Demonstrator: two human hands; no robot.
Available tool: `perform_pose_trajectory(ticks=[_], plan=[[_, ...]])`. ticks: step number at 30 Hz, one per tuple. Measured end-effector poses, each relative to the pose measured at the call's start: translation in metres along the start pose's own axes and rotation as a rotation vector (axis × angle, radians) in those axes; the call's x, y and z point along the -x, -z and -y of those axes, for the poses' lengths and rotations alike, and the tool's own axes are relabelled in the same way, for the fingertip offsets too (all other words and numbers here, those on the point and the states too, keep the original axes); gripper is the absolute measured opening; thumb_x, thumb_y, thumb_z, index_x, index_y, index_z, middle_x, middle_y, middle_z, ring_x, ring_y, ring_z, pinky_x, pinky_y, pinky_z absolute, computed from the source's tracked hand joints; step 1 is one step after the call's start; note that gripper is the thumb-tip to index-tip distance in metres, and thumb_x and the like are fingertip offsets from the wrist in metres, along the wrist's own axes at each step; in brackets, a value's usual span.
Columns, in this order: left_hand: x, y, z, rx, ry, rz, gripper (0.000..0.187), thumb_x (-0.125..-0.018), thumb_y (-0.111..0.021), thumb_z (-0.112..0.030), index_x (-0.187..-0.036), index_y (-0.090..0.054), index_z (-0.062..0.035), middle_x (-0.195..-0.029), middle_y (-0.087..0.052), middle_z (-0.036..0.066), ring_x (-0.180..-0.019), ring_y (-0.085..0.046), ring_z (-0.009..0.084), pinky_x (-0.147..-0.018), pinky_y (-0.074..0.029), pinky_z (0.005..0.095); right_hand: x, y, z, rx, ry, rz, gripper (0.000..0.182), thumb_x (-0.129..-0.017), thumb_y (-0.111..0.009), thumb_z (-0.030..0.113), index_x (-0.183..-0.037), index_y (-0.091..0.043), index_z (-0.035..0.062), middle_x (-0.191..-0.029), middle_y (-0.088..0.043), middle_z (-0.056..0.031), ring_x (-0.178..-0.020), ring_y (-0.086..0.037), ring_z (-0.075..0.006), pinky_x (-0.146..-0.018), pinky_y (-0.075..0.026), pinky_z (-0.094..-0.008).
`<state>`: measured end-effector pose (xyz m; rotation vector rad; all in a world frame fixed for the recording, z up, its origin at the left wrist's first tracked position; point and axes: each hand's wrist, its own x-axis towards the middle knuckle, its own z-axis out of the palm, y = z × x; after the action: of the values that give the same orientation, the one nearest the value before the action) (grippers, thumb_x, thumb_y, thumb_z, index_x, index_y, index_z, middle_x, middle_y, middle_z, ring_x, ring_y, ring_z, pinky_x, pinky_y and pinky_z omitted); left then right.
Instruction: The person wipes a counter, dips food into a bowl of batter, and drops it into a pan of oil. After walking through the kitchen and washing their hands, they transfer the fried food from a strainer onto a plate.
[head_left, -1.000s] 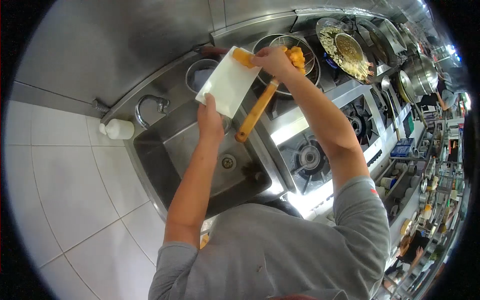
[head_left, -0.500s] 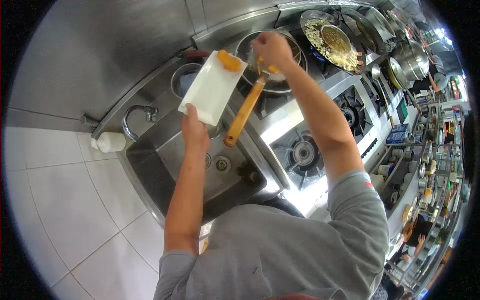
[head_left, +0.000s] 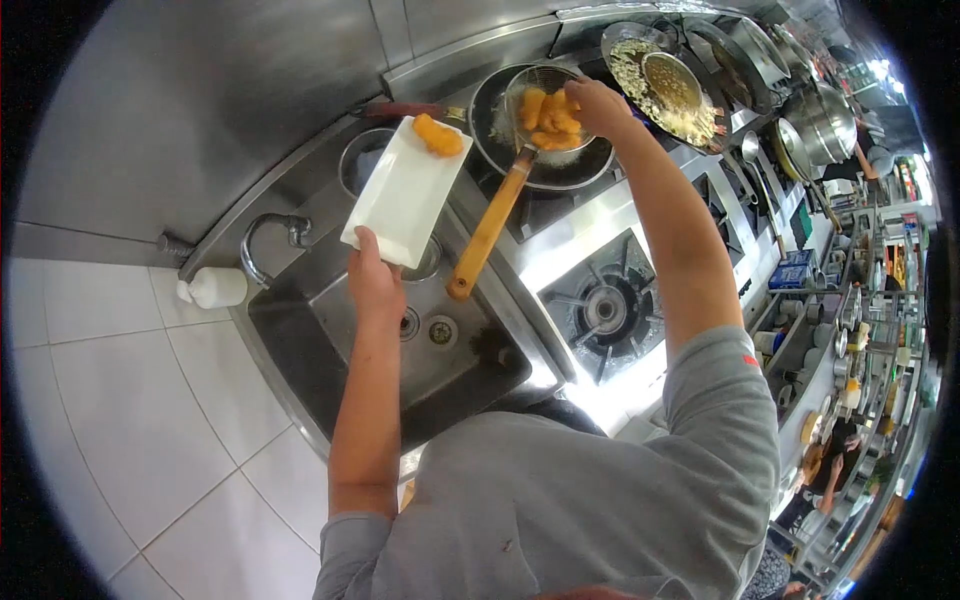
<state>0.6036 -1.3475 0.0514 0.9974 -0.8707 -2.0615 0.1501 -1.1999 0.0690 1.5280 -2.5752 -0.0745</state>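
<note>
My left hand (head_left: 378,285) grips the near end of a white rectangular plate (head_left: 405,195), thumb on top, holding it tilted over the sink's edge. One orange, fried-looking piece (head_left: 438,136) lies at the plate's far end. My right hand (head_left: 602,108) reaches into a wire-mesh strainer (head_left: 517,92), its fingers closed against several more orange fried pieces (head_left: 556,118); the fingertips are partly hidden. The strainer rests across a dark wok (head_left: 490,135) on the stove, and its wooden handle (head_left: 490,225) points back toward me.
A steel sink (head_left: 330,345) with a curved faucet (head_left: 262,235) lies below the plate. Right of the wok, another pan (head_left: 700,125) holds chopped pale food and a ladle-like bowl. A bare burner (head_left: 605,308) is under my right arm. A white bottle (head_left: 215,288) stands left of the sink.
My right hand has moved right and slightly down, from above the strainer to the fried pieces at its right side. The plate has shifted a little left and down.
</note>
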Motion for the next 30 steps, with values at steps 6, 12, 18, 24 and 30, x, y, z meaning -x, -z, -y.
perform_pose_trajectory(ticks=[6,12,18,24,30], plan=[[-0.006,0.005,0.011,0.044,-0.006,0.019,0.053,-0.110,-0.049,-0.040,-0.144,-0.045,0.0011,-0.139,-0.058,0.015,-0.124,-0.060,0.0253,-0.101,-0.050,0.0407,-0.004,0.075,0.032,-0.194,-0.092,0.055,0.024,-0.088,-0.062,0.019,-0.108,-0.069,0.0086,-0.101,-0.074,-0.0188,-0.097,-0.071,-0.0397,-0.084,-0.056,-0.0510],[-0.003,-0.003,0.018,0.065,-0.003,0.059,0.053,-0.110,-0.048,-0.039,-0.145,-0.044,0.0002,-0.139,-0.058,0.014,-0.125,-0.060,0.0263,-0.102,-0.051,0.0415,-0.026,0.131,0.111,-0.563,0.161,0.065,0.030,-0.080,-0.074,0.025,-0.103,-0.072,0.0047,-0.091,-0.072,-0.0178,-0.086,-0.070,-0.0342,-0.080,-0.055,-0.0427],[0.013,-0.011,0.009,0.040,-0.017,0.063,0.051,-0.111,-0.048,-0.039,-0.145,-0.044,-0.0027,-0.137,-0.060,0.011,-0.121,-0.063,0.0246,-0.097,-0.054,0.0399,-0.043,0.140,0.186,-0.482,0.436,0.150,0.026,-0.077,-0.075,0.027,-0.092,-0.075,0.0050,-0.093,-0.073,-0.0154,-0.090,-0.071,-0.0334,-0.081,-0.055,-0.0430],[0.014,0.000,0.008,0.054,0.015,0.080,0.048,-0.111,-0.048,-0.040,-0.145,-0.046,-0.0067,-0.136,-0.060,0.009,-0.119,-0.063,0.0205,-0.093,-0.053,0.0365,-0.062,0.116,0.213,-0.458,0.474,0.227,0.026,-0.075,-0.076,0.026,-0.090,-0.076,0.0050,-0.092,-0.074,-0.0133,-0.090,-0.071,-0.0337,-0.080,-0.056,-0.0425],[0.014,-0.002,0.006,0.044,0.045,0.032,0.051,-0.111,-0.046,-0.039,-0.145,-0.045,-0.0010,-0.140,-0.058,0.013,-0.125,-0.060,0.0239,-0.102,-0.050,0.0389,-0.071,0.116,0.186,-0.522,0.358,0.198,0.033,-0.083,-0.074,0.034,-0.094,-0.076,0.0036,-0.091,-0.074,-0.0123,-0.084,-0.072,-0.0307,-0.075,-0.056,-0.0407]])
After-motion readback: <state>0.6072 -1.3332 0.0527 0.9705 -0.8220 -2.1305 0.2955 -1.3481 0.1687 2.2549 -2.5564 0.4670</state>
